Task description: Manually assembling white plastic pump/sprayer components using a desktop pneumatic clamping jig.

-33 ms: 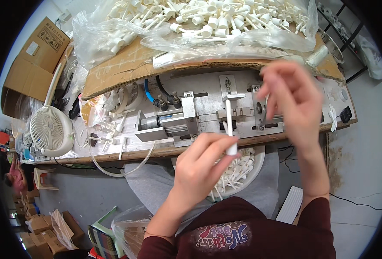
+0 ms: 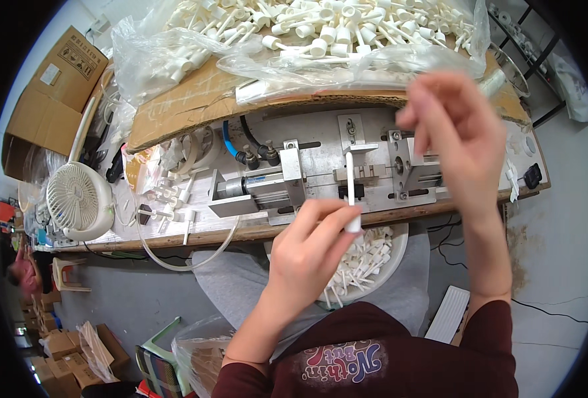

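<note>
Nearby, fan (image 2: 76, 199) at desk's (image 2: 257, 233) left end, grey floor (image 2: 135, 285); left hand (image 2: 305, 255) pinching a rod (image 2: 351, 179), right hand (image 2: 463, 132) half-curled, grip unclear.

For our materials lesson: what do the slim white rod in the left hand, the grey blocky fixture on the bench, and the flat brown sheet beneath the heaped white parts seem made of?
Slim white rod: probably plastic, smooth, satin; evenly coloured.
Grey blocky fixture: looks like metal, perhaps aluminium; dull silvery, sharp-edged faces.
Flat brown sheet: apparently cardboard, matt; its front edge looks layered.

The fan (image 2: 78, 199) stands left of the fixture (image 2: 294, 176).
</note>
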Available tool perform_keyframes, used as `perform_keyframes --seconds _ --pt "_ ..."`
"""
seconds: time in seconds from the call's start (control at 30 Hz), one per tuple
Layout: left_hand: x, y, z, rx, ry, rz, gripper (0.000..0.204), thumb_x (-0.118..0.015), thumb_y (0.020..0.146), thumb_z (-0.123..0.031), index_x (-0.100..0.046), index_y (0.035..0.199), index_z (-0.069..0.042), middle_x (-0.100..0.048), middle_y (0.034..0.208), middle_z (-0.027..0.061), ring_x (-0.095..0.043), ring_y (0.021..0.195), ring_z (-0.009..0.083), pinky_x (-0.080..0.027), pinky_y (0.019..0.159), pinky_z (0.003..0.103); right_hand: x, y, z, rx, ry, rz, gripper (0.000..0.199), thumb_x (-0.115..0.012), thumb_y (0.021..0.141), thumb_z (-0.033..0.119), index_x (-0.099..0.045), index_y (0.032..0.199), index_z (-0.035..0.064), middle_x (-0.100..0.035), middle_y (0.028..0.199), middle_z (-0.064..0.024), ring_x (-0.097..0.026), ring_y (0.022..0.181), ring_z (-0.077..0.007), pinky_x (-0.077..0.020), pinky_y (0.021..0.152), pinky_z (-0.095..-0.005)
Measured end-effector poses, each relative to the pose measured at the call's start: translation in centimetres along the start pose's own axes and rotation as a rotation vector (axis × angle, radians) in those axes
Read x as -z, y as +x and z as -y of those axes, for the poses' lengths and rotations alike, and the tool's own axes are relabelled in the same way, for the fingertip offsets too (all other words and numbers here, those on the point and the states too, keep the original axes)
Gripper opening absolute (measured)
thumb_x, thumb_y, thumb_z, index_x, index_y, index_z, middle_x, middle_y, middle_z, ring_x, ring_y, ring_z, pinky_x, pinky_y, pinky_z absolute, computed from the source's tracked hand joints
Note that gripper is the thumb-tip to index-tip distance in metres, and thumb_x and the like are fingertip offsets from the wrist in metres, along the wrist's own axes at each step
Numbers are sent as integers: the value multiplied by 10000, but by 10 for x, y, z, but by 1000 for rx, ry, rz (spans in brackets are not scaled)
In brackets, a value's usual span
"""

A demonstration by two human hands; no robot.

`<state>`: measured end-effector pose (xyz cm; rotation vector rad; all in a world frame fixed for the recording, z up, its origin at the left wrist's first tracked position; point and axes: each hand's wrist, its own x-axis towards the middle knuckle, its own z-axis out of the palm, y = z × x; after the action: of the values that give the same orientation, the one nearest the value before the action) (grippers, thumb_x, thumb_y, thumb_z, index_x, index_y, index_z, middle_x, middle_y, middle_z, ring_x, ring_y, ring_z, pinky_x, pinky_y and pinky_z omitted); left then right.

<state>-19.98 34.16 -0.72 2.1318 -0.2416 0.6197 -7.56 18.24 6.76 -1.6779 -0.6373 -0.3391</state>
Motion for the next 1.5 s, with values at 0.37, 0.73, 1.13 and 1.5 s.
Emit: perform_keyframes --seconds 0.37,0.73,1.13,1.5 --pt "-24 13 13 -136 499 168 291 -805 708 -105 -746 993 -86 -708 1217 52 -657 605 201 -519 584 299 -20 156 -60 656 -1172 586 637 -689 755 -50 -522 1364 35 -520 1421 -135 -482 1296 -277 -398 1129 -362" --pt "-24 11 18 -107 444 150 274 -807 706 -126 -753 972 -92 -717 1200 36 -637 555 219 -517 560 301 -10 142 -58 808 -1150 595 247 -714 787 112 -640 1016 53 -605 1064 -146 -574 1074 -306 -509 901 -397" --pt "-26 9 20 -114 415 131 268 -806 718 -130 -752 977 -84 -717 1198 55 -665 590 211 -527 564 292 2 142 -58 544 -866 273 186 -748 811 148 -641 883 14 -623 893 -174 -637 843 -342 -521 751 -414" --pt "-3 -28 2 -41 81 340 247 -802 793 -184 -731 1000 -70 -689 1253 80 -716 707 219 -568 624 313 0 126 -45 304 -702 252 144 -704 852 118 -663 942 13 -659 958 -145 -648 858 -292 -522 773 -375"
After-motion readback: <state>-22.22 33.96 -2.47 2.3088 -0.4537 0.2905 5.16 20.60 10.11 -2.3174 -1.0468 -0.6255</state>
